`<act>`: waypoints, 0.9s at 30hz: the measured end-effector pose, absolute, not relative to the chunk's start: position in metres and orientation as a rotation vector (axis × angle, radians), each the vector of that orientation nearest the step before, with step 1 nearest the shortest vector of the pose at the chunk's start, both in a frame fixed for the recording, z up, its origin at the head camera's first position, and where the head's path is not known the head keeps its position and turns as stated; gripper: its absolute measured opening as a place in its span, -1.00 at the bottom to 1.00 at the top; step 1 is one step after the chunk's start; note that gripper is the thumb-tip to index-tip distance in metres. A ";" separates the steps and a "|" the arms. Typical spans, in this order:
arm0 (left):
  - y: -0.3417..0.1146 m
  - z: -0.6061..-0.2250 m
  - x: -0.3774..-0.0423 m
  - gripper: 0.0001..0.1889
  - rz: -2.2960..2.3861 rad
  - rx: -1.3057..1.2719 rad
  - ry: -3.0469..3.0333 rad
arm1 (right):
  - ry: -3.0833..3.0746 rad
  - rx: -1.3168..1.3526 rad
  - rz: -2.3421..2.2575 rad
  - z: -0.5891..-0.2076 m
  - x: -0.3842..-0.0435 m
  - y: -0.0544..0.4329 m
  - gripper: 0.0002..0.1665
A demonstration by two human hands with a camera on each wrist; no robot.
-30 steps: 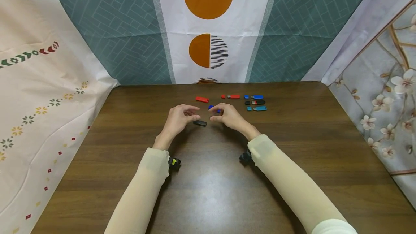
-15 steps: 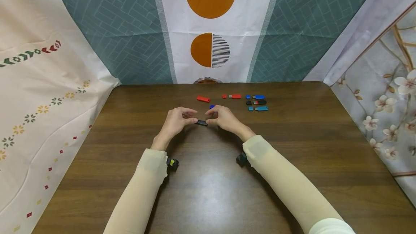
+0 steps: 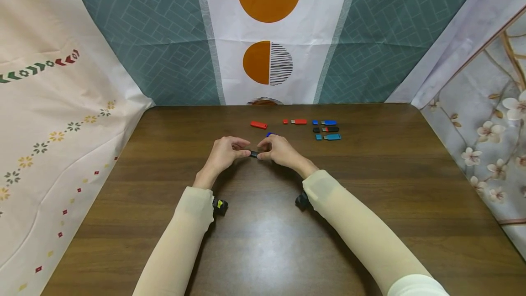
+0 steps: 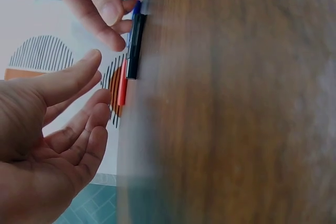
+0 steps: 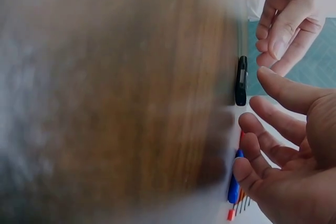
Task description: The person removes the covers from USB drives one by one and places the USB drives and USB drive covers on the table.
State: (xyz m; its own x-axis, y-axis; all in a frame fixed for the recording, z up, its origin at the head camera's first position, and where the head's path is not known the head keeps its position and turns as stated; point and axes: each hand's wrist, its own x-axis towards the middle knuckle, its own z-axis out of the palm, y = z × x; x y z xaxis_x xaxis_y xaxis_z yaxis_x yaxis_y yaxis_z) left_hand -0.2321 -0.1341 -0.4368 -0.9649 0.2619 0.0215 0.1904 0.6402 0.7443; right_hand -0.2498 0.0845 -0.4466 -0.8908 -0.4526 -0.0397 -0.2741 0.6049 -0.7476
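Note:
A black USB flash drive (image 3: 254, 154) lies on the table between my two hands. My left hand (image 3: 225, 155) is at its left end, thumb and fingers spread apart. At the other end is my right hand (image 3: 281, 151), its thumb overlapping the drive in the head view. Both wrist views show loosely bent fingers with gaps, and the black drive (image 4: 135, 45) lying free of them. Just behind the right hand is a blue flash drive (image 5: 234, 182), mostly hidden in the head view. A red flash drive (image 3: 259, 124) lies farther back.
To the right at the back lie uncapped drives, each with its cap beside it: a red drive (image 3: 299, 122), a blue drive (image 3: 328, 123), a black-and-red drive (image 3: 330, 129) and a light-blue drive (image 3: 333, 137). Hanging cloth (image 3: 176, 58) borders the wooden table (image 3: 263, 241).
My right hand has moved left and slightly down, up to the right end of the black drive, and covers more of it. The left hand has come closer to the drive's left end.

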 end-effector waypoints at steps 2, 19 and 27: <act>-0.134 -0.437 -0.232 -0.64 1.234 0.376 2.766 | 2.608 -0.600 -1.143 -0.447 -0.250 0.083 -0.57; -0.132 -0.440 -0.235 -0.67 1.201 0.372 2.766 | 2.660 -0.615 -0.987 -0.447 -0.253 0.072 -0.62; -0.131 -0.439 -0.233 -0.66 1.204 0.374 2.759 | 2.706 -0.676 -0.973 -0.448 -0.252 0.071 -0.74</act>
